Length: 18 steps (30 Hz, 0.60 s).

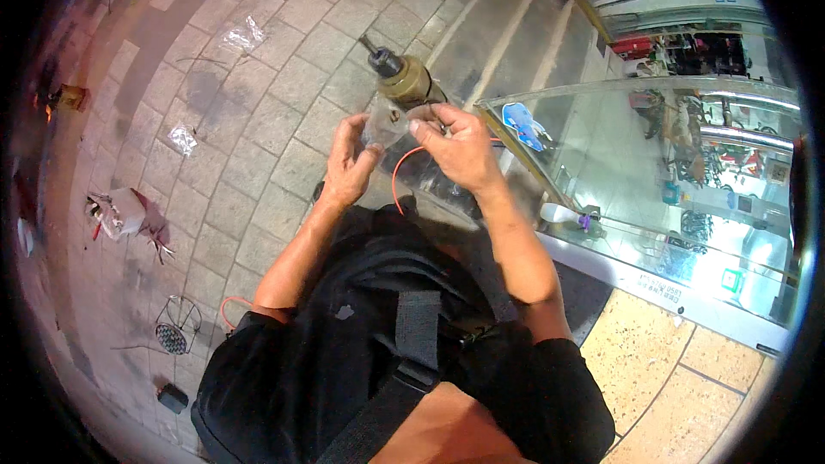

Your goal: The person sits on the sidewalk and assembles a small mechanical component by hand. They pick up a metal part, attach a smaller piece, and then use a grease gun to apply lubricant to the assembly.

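Observation:
In front of my body a small clear plastic bag (384, 127) is stretched between my two hands, and a small brownish piece shows in it. My left hand (349, 165) pinches the bag's left side between thumb and fingers. The fingers of my right hand (460, 144) close on its right side. Just beyond the bag lies an olive-yellow cylindrical object (407, 79) with a black collar and a dark rod at its far end, perhaps a power tool. Its near part is hidden by my right hand and the bag.
Grey steps (507, 30) rise at the far right beside a glass display case (636, 172). A white bottle (560, 213) with a purple cap stands by it. An orange hose (396, 179) curves below my hands. Clear plastic wrappers (245, 34) and a wire-framed item (176, 326) lie on the paving.

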Tool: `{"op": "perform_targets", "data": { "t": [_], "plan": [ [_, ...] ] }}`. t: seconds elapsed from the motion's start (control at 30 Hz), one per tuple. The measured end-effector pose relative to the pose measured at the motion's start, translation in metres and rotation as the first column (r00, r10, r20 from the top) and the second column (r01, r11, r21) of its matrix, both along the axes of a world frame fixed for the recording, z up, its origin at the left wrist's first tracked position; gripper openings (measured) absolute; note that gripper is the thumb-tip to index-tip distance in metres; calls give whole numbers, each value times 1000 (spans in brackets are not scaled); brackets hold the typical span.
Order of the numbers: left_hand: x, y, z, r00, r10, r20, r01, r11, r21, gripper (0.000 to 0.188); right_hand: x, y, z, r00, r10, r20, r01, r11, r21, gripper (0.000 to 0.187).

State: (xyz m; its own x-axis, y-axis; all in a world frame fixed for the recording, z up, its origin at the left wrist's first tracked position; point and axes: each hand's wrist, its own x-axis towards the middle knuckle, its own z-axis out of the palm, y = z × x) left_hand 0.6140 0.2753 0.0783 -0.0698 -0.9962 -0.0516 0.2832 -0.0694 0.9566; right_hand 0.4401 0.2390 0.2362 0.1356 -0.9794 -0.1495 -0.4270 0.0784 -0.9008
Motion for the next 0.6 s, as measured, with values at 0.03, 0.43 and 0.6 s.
{"op": "perform_targets", "data": {
  "t": [0.03, 0.43, 0.6],
  "plan": [
    [-1, 0, -2, 998, 8, 57, -7, 1000, -15, 52, 3, 3, 0, 1000, 7, -7, -7, 1000, -27, 18],
    [0, 4, 32, 924, 43, 380, 19, 987, -157, 49, -2, -1, -3, 940, 103, -327, -118, 993, -27, 25],
    [-10, 7, 32, 874, 67, 482, 17, 986, -168, 49, -1, 0, 8, 854, 72, -515, -100, 995, -28, 37]
  ]
}}
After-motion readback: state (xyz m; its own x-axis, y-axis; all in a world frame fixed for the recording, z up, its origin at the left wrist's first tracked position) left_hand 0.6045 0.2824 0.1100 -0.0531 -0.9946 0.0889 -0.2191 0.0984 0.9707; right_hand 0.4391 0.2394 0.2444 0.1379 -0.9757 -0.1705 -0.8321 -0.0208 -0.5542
